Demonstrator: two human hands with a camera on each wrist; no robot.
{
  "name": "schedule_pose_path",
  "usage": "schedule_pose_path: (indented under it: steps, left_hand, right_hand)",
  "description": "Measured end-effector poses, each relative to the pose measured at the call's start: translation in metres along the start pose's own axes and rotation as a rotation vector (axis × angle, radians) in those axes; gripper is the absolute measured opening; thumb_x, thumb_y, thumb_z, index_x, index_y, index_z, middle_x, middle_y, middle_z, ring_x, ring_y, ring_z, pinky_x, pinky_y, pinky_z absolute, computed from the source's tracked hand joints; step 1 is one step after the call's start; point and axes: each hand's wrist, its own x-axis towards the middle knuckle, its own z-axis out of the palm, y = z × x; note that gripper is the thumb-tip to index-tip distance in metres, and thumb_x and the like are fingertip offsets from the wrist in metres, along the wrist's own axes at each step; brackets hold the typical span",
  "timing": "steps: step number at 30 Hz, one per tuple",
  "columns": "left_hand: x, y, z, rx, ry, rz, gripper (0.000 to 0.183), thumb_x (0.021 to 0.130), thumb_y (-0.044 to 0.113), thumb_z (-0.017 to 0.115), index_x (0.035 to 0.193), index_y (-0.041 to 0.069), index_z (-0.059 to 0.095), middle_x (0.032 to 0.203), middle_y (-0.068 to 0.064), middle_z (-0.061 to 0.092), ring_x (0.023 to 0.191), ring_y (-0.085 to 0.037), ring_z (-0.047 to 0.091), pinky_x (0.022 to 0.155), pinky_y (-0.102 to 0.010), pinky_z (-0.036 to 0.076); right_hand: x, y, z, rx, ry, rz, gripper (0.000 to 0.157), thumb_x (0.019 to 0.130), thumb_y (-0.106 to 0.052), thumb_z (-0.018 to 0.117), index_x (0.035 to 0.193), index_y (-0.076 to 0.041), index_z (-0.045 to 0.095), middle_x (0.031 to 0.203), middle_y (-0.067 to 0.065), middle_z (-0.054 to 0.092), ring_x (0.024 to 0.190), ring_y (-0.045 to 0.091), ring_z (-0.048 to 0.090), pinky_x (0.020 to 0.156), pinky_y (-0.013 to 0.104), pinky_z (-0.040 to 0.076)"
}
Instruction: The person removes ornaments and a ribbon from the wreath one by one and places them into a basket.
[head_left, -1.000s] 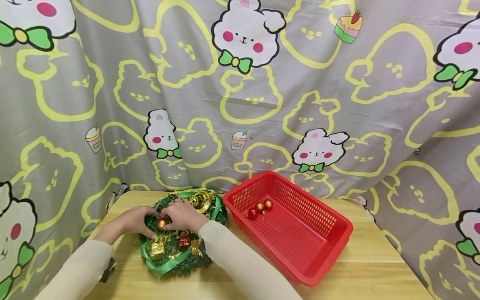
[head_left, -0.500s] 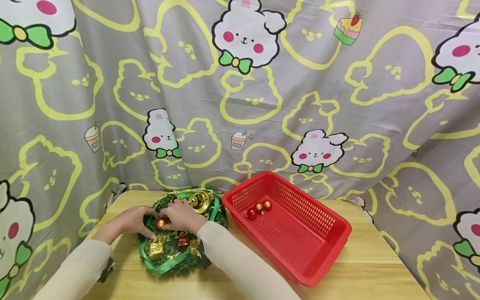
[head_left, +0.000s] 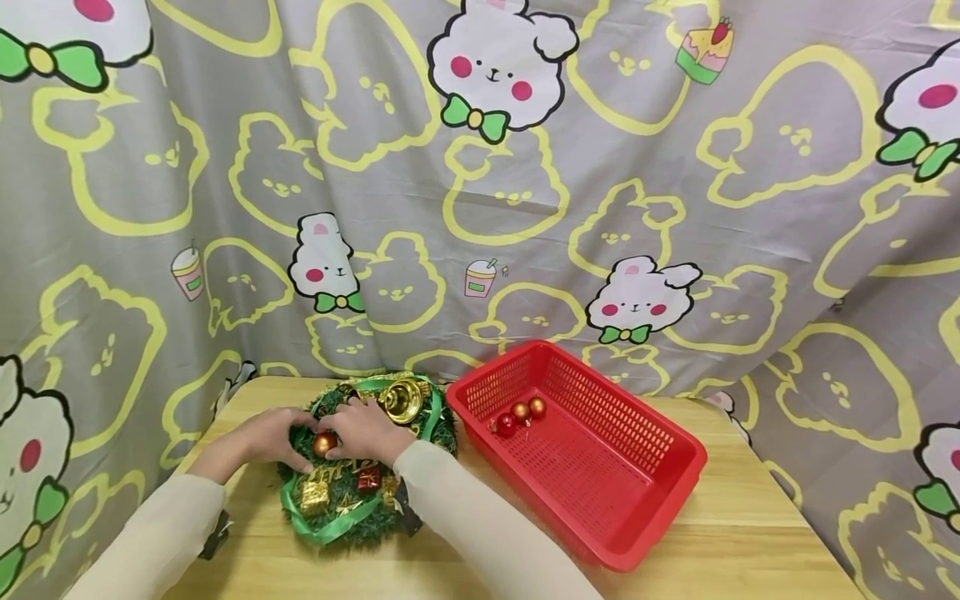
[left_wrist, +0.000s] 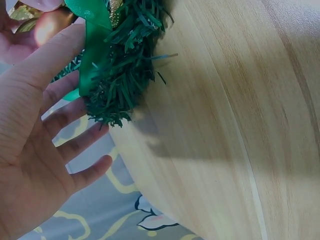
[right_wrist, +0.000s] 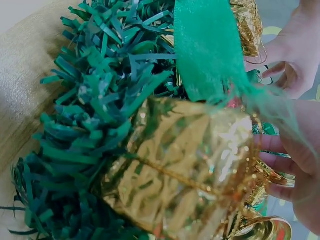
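Note:
On the left of the table lies a green tinsel Christmas wreath (head_left: 367, 532) with green ribbon, gold lettering, gift-box ornaments and a gold bell (head_left: 402, 402). My left hand (head_left: 262, 439) holds the wreath's left edge, thumb on the near side; its little finger stands free in the left wrist view. My right hand (head_left: 369, 429) reaches over the wreath and pinches a copper-coloured bauble (head_left: 325, 444) between thumb and fingers. That bauble (left_wrist: 49, 26) is partly hidden in the left wrist view. A gold gift box (right_wrist: 185, 165) fills the middle of the right wrist view.
Right of the wreath stands a red plastic basket (head_left: 600, 542) with one red bauble (head_left: 506, 424) and two gold baubles (head_left: 528, 408) inside. A patterned curtain (head_left: 525, 275) hangs behind the wooden table (head_left: 750, 500).
Both hands stay at the same spot on the wreath, with the bauble between them. The head view shifts slightly; the basket and its baubles stay put.

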Motion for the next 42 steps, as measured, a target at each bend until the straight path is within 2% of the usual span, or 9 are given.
schedule_pose_path:
  steps: [8,17,24,30,36,42]
  left_hand:
    - [0.001,-0.001,-0.001,0.016,0.015,0.029,0.073,0.064,0.043,0.096,0.118,0.002,0.07,0.123,-0.021,0.07,0.116,-0.046,0.063,0.096,-0.061,0.052]
    - [0.001,0.001,0.0,0.02,0.012,0.037,0.069,0.065,0.04,0.096,0.116,0.003,0.07,0.123,-0.023,0.069,0.116,-0.047,0.063,0.096,-0.061,0.052]
    - [0.001,0.001,-0.001,0.005,0.015,0.034,0.065,0.066,0.039,0.096,0.115,0.004,0.071,0.124,-0.024,0.068,0.117,-0.048,0.062,0.097,-0.062,0.051]
    - [-0.001,-0.003,0.0,-0.002,0.02,0.037,0.065,0.068,0.039,0.095,0.116,0.003,0.071,0.124,-0.025,0.067,0.116,-0.049,0.062,0.095,-0.062,0.052]
    - [-0.003,-0.006,0.003,-0.032,0.043,0.062,0.067,0.068,0.041,0.094,0.116,0.001,0.071,0.123,-0.025,0.067,0.116,-0.049,0.062,0.095,-0.061,0.053]
    - [-0.006,-0.006,0.005,-0.052,0.071,0.065,0.066,0.068,0.04,0.094,0.117,0.003,0.071,0.127,-0.027,0.066,0.119,-0.051,0.059,0.097,-0.064,0.051]
  right_hand:
    - [0.0,0.005,0.0,0.028,0.013,-0.021,0.044,0.095,-0.057,0.064,0.136,-0.04,0.062,0.126,-0.015,0.065,0.119,0.008,0.057,0.112,0.037,0.046]
    - [-0.003,0.012,-0.005,0.023,0.03,-0.057,0.043,0.098,-0.055,0.061,0.137,-0.036,0.062,0.121,-0.013,0.066,0.112,0.008,0.058,0.096,0.03,0.052]
    - [-0.007,0.019,-0.016,0.069,0.043,-0.091,0.044,0.099,-0.051,0.061,0.138,-0.031,0.062,0.123,-0.011,0.067,0.113,0.008,0.061,0.097,0.028,0.053]
    - [-0.012,0.025,-0.028,0.065,0.056,-0.128,0.042,0.099,-0.048,0.063,0.137,-0.029,0.063,0.123,-0.011,0.068,0.114,0.008,0.062,0.097,0.027,0.054]
    - [-0.024,0.032,-0.042,0.061,0.074,-0.176,0.04,0.1,-0.045,0.064,0.136,-0.028,0.064,0.121,-0.011,0.069,0.112,0.008,0.062,0.094,0.026,0.053]
    - [-0.038,0.041,-0.055,0.059,0.086,-0.167,0.039,0.099,-0.045,0.065,0.134,-0.027,0.065,0.121,-0.009,0.069,0.111,0.011,0.06,0.094,0.026,0.052]
